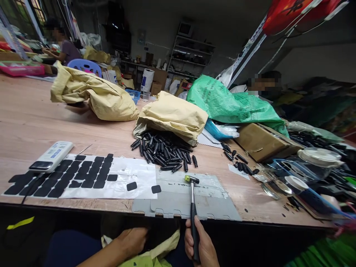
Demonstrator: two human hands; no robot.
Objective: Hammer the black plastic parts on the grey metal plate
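Observation:
My right hand (200, 244) is closed round the black handle of a small hammer (193, 207), whose head rests on a grey metal plate (205, 207) at the table's near edge. My left hand (132, 241) sits below the table edge, on a yellowish bag (155, 252) in my lap; its fingers are curled and partly hidden. Beyond the plate lies a pile of several small black cylindrical parts (162, 152) spilling from a tan sack (172, 116).
A white sheet with several black rectangular pads (83, 174) and a white remote-like device (52, 155) lie at left. Another tan sack (91, 94), a green bag (236, 102), a cardboard box (264, 141) and clutter fill the right. Two other people sit farther back.

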